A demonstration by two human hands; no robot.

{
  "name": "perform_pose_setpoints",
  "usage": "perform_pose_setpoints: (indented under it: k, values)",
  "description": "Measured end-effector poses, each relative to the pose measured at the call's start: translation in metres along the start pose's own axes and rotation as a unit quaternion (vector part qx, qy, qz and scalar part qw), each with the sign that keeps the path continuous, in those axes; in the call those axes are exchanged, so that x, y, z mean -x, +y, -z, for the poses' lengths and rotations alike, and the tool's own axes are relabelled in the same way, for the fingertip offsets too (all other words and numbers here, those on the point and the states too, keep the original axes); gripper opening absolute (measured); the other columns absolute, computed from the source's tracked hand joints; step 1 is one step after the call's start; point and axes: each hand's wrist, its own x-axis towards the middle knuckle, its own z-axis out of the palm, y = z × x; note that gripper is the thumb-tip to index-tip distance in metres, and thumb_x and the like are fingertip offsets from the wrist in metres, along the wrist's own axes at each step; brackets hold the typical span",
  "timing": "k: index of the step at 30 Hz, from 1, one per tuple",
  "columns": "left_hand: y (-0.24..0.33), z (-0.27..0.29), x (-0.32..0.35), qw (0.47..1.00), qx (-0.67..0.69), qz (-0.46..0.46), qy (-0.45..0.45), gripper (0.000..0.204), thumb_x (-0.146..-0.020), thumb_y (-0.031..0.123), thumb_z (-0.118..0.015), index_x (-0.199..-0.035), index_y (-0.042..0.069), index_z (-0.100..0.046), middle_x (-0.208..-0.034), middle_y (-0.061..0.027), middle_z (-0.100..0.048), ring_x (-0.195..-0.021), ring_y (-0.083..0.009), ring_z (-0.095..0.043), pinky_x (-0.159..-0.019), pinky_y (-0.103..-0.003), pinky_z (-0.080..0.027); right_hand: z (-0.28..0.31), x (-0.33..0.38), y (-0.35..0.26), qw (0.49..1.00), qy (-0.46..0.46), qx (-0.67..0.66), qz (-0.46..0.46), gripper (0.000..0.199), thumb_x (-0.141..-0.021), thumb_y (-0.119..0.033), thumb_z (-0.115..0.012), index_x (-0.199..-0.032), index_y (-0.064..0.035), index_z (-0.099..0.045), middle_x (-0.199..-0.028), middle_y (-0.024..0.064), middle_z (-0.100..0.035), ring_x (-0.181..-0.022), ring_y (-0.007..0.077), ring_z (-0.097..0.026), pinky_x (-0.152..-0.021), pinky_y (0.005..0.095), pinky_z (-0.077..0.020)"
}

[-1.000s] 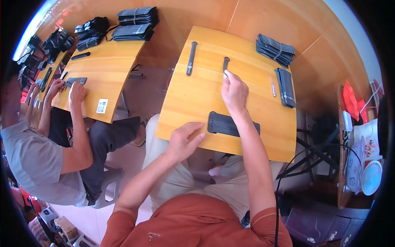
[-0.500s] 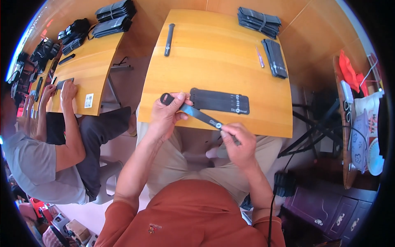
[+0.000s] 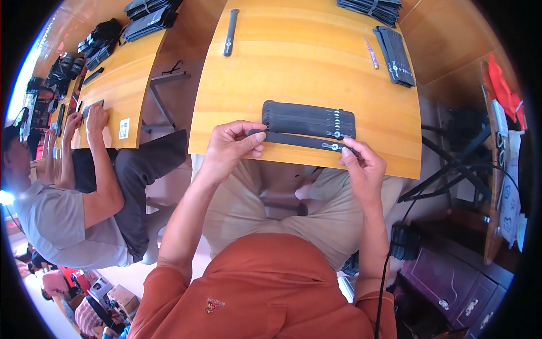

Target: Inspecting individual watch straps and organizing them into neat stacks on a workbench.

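Observation:
I hold a long black strap (image 3: pixel 299 140) by both ends just above the near edge of a wooden table (image 3: pixel 305 68). My left hand (image 3: pixel 231 146) pinches its left end and my right hand (image 3: pixel 361 164) pinches its right end. The strap lies level, right in front of a flat stack of similar black straps (image 3: pixel 307 118) on the table.
Farther back on the table lie a single black strap (image 3: pixel 229 33), a pink pen (image 3: pixel 371 52) and two more strap piles (image 3: pixel 394 48) (image 3: pixel 372 8). A person in a grey shirt (image 3: pixel 56 220) works at a second table (image 3: pixel 113 85) on my left. Cables and a cabinet (image 3: pixel 451 277) are on my right.
My right hand came back from the far side of the table with a strap. Both hands first held it tilted over my lap, then lifted it level to the table's near edge.

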Motion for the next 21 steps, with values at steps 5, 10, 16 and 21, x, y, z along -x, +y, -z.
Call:
perform_pose_setpoints:
  k: [5,10,16,21]
  values:
    - [-0.002,0.0,-0.009,0.994,-0.111,-0.006,0.026,0.019,-0.096,0.011,-0.076,-0.111,-0.001,-0.074,-0.084,-0.0038,-0.072,-0.072,-0.0064,-0.067,-0.065,-0.022,-0.058,0.002,-0.007,0.01,0.999,0.014,0.026,-0.02,0.02,-0.096,-0.002,-0.071,-0.115,0.0031,-0.073,-0.093,0.0051,-0.069,-0.074,0.0085,-0.064,-0.067,0.0228,-0.0515]
    - [-0.011,-0.001,-0.016,0.998,-0.069,-0.002,0.016,0.019,-0.099,0.011,-0.073,-0.112,-0.002,-0.073,-0.088,-0.0041,-0.073,-0.075,-0.0066,-0.067,-0.068,-0.022,-0.058,0.01,-0.014,0.016,0.997,-0.004,0.07,-0.01,0.023,-0.099,-0.007,-0.069,-0.12,0.0025,-0.072,-0.098,0.0045,-0.07,-0.079,0.0072,-0.064,-0.067,0.0238,-0.0594]
    - [-0.01,0.0,-0.018,0.997,-0.076,-0.01,0.005,0.019,-0.099,0.01,-0.072,-0.112,-0.003,-0.073,-0.088,-0.005,-0.074,-0.075,-0.0066,-0.067,-0.068,-0.022,-0.058,0.007,-0.021,0.007,0.997,0.007,0.072,-0.024,0.018,-0.097,-0.002,-0.07,-0.114,0.0035,-0.072,-0.09,0.0049,-0.068,-0.069,0.008,-0.063,-0.059,0.0231,-0.0499]
    - [0.004,-0.006,-0.02,0.988,-0.147,0.017,0.052,0.016,-0.096,0.009,-0.075,-0.105,-0.004,-0.074,-0.084,-0.0045,-0.073,-0.072,-0.0061,-0.066,-0.067,-0.021,-0.057,0.008,-0.023,0.012,0.993,0.039,0.101,-0.044,0.017,-0.095,-0.003,-0.073,-0.111,0.0038,-0.073,-0.086,0.0047,-0.069,-0.07,0.0076,-0.062,-0.06,0.0222,-0.0499]
